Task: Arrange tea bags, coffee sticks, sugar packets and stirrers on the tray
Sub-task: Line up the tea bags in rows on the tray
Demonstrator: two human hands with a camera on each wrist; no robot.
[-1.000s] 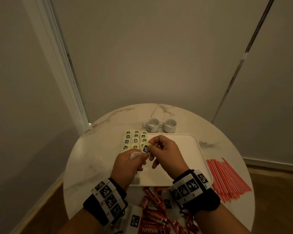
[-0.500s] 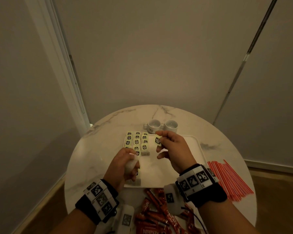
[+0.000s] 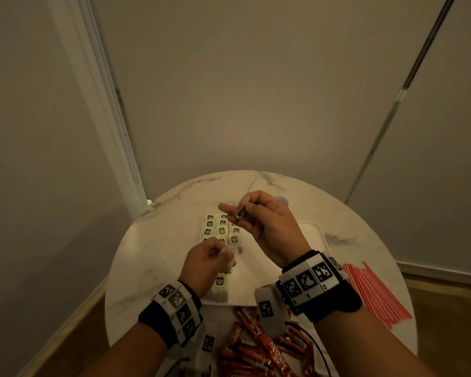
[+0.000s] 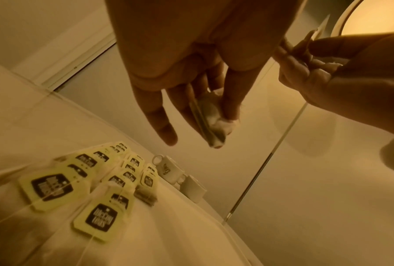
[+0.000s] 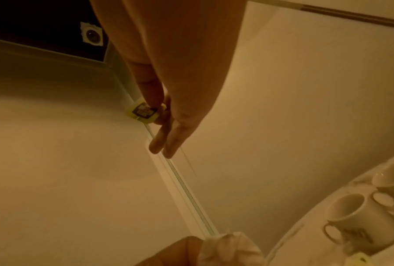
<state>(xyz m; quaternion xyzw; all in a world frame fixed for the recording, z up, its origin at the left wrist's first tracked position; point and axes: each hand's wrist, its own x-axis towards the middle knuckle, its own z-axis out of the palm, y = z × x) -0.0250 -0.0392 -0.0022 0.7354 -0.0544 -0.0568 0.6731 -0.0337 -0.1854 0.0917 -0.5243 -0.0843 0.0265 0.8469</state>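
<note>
A small yellow tea-bag tag [image 3: 240, 212] is pinched between the thumb and forefinger of the right hand [image 3: 267, 227], which is raised just above the centre of the head view, over the far edge of the white tray [image 3: 314, 235]. In the right wrist view the same tag [image 5: 143, 112] is seen gripped at the fingertips, with the other fingers held fairly straight below it. A crumpled white tea bag [image 3: 228, 255] is held in the left hand [image 3: 204, 263], lower and to the left of the right hand; in the left wrist view the bag [image 4: 214, 122] is pressed between the thumb and the curled fingers, while one finger is left extended. A thin string can be made out in the left wrist view near the right hand, though its full run is not clear.

Rows of tea bags [image 3: 220, 229] with yellow tags are laid on the upper left part of the tray, and one more tea bag [image 3: 220, 281] lies at the tray's lower left, beside the left wrist. The tray rests on a round marble worktop [image 3: 147, 254]. Red coffee sticks [image 3: 259, 346] are heaped at the bottom centre, off the tray, and red stirrers [image 3: 375, 292] are spread at the right edge of the worktop. Two white cups [image 4: 180, 176] stand beyond the tray.
</note>
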